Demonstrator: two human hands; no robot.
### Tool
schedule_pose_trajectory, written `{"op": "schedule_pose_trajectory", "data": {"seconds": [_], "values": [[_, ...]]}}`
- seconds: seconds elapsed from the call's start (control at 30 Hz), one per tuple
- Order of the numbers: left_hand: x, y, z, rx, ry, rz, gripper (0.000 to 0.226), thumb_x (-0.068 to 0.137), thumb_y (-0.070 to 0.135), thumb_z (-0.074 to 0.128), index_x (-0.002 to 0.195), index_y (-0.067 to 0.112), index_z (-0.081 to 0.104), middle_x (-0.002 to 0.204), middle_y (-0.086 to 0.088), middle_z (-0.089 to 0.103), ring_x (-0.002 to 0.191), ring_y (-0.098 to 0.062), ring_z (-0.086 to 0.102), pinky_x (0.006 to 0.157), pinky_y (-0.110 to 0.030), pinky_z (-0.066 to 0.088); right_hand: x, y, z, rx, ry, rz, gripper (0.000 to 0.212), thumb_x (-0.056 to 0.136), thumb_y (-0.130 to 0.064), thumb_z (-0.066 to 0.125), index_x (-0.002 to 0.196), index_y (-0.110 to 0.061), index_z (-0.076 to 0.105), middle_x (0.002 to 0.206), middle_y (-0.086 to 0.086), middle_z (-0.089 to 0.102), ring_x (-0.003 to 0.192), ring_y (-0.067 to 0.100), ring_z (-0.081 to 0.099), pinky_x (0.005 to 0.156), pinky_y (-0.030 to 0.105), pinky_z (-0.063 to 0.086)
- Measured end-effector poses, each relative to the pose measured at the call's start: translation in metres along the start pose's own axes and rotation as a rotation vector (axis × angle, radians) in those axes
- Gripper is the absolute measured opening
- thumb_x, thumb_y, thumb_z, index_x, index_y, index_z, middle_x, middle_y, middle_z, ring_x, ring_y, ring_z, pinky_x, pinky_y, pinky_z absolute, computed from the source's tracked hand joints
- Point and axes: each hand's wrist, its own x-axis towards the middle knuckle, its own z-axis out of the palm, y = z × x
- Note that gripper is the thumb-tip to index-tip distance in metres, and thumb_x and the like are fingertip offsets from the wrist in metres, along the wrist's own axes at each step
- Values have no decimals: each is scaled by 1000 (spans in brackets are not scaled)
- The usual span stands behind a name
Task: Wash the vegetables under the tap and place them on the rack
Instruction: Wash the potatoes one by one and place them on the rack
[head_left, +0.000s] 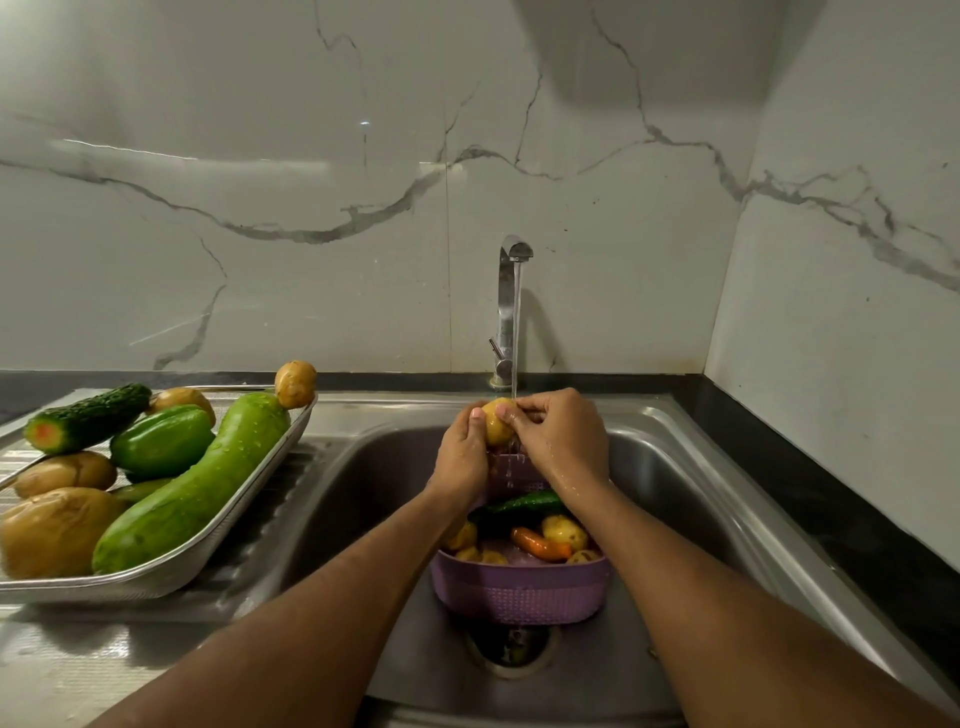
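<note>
Water runs from the steel tap (511, 312) onto a small yellow potato (496, 427). My left hand (462, 457) and my right hand (563, 441) both grip that potato above the sink (665, 467). Below my hands a purple basket (519, 592) stands in the sink with potatoes, a carrot (540, 544) and a cucumber (524, 503) inside. On the left the metal rack tray (156, 577) holds a long green gourd (192, 488), a green pepper (161, 441), a bitter gourd (85, 418) and several potatoes.
One potato (295, 383) sits on the rack's far corner rim. The sink drain (511, 647) lies just in front of the basket. A marble wall stands behind, and a black counter edge (810, 499) runs along the right side.
</note>
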Motion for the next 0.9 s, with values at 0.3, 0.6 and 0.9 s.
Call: {"op": "schedule_pose_trajectory", "data": {"seconds": [0.3,0.6,0.9], "values": [[0,-3,4,-157,-11,-123,37,113,37,28,127,20,57,80,-9,61,61,-11,55,65,-29,50,-2,-1,4,70,-12,-83,33,96,-35,72,127,-24,73,119,-4,76,110,14,70,92,33,59],[-3,-1,8,-159,18,-107,37,113,38,29,135,23,54,111,-10,68,98,-19,69,91,-36,59,3,-2,13,444,-67,329,32,104,-38,58,109,-11,73,96,3,71,85,11,67,72,20,54],[1,2,3,-242,20,-194,31,113,39,28,122,27,55,111,-13,67,97,-21,67,86,-40,57,5,0,-2,882,-291,607,23,100,-22,67,120,-11,71,114,17,70,96,32,75,72,45,66]]}}
